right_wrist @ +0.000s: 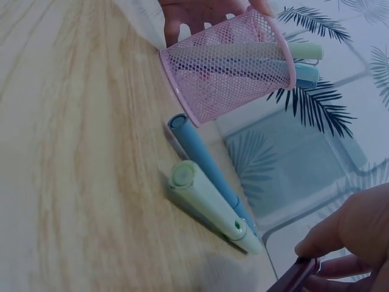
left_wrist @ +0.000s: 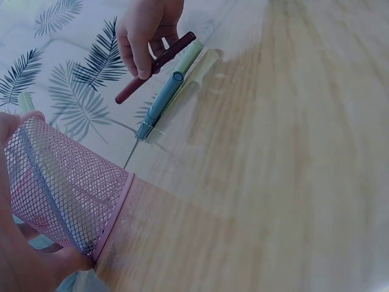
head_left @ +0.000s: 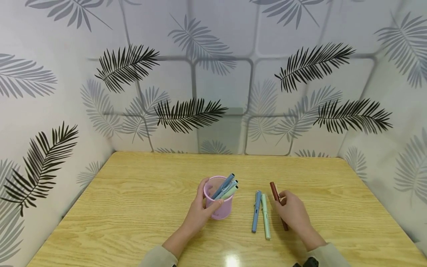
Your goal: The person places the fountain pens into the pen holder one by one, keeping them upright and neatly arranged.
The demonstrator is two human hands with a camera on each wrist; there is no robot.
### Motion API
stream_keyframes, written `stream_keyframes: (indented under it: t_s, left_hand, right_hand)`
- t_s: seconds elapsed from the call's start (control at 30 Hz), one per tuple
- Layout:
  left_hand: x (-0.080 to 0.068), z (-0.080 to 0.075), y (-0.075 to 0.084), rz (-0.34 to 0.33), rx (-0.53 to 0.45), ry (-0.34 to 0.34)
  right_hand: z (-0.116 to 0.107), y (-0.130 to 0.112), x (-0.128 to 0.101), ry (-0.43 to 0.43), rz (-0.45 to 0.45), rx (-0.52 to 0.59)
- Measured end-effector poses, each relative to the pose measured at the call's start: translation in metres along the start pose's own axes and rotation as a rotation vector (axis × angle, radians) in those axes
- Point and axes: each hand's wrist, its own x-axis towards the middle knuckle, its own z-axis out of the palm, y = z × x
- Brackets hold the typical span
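Note:
My left hand (head_left: 197, 213) grips a pink mesh pen cup (head_left: 222, 211) that stands upright on the table, thumb near the front rim and fingers round the far left side. Several pens lean to the right inside it, among them a dark blue pen (head_left: 224, 186) and a light green one (head_left: 230, 193). To the right, my right hand (head_left: 294, 210) pinches a dark red pen (head_left: 273, 188) between thumb and fingers; the left wrist view shows it lifted at a slant. Between the hands, a blue pen (head_left: 256, 212) and a mint green pen (head_left: 265, 218) lie side by side.
The wood-grain table (head_left: 143, 185) reaches back to a wall (head_left: 220, 89) covered in a leaf pattern. Similar patterned surfaces rise along the left and right sides. A bright light reflection shows near the table's front.

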Motion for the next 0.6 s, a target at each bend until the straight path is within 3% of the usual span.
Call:
stream_keyframes:
  t_s: [0.6]
  left_hand:
    - [0.0,0.001,0.0,0.01,0.001,0.01]
  right_hand:
    - [-0.008,-0.022,-0.009,0.097,-0.037,0.156]
